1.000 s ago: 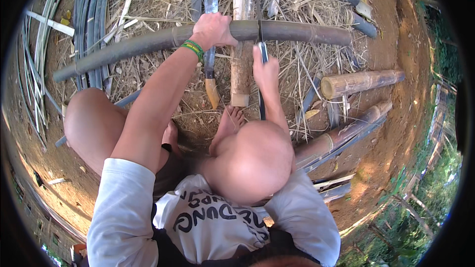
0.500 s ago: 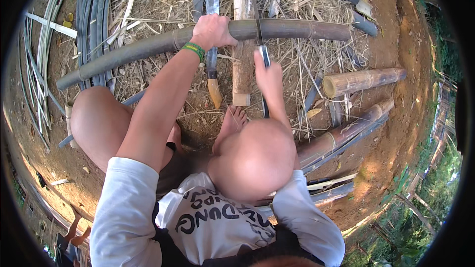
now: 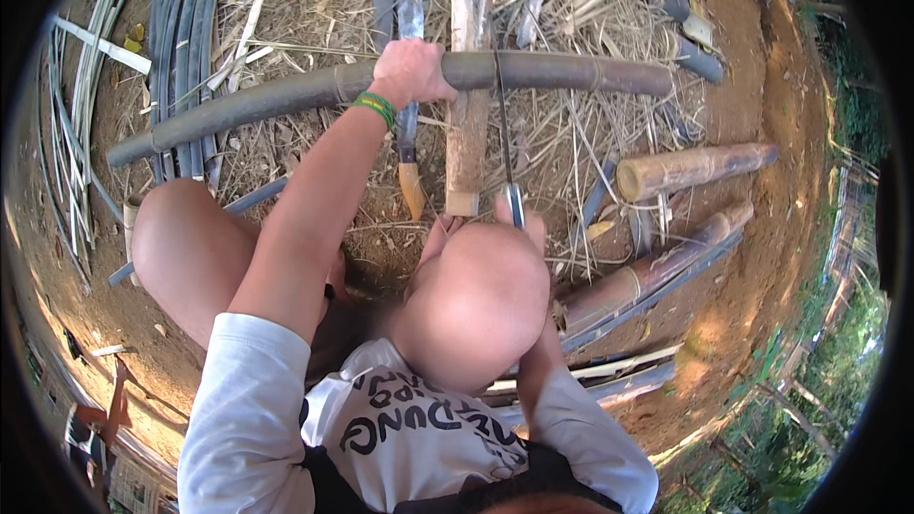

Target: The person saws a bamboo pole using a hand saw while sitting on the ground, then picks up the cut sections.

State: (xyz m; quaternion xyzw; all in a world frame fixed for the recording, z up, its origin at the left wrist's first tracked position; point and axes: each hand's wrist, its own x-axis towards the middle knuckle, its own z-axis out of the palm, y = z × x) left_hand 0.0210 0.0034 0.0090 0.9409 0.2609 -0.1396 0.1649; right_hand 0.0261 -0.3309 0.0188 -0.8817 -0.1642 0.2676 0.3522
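A long, slightly curved bamboo pole (image 3: 557, 70) lies crosswise in front of me over a flat piece of wood (image 3: 466, 157). My left hand (image 3: 411, 71) is wrapped round the pole just left of that wood. In my right hand (image 3: 531, 217), partly hidden behind my knee, is the handle of a saw (image 3: 506, 133). Its thin dark blade reaches forward to the pole, right of the wood, and appears to cross it. Beneath the pole, beside my left hand, a machete (image 3: 410, 190) with a yellowish wooden handle lies on the ground.
Thick bamboo pieces (image 3: 697, 171) lie to the right, with another long bamboo length (image 3: 657, 262) nearer me. Dark split bamboo strips (image 3: 181, 38) and thin pale ones (image 3: 86, 114) are piled at left. Shavings (image 3: 590, 0) cover the ground ahead. A person (image 3: 95, 433) is at the lower left edge.
My right hand has drawn the saw back toward me, so more of the blade shows on the near side of the pole. My left hand keeps its grip on the pole.
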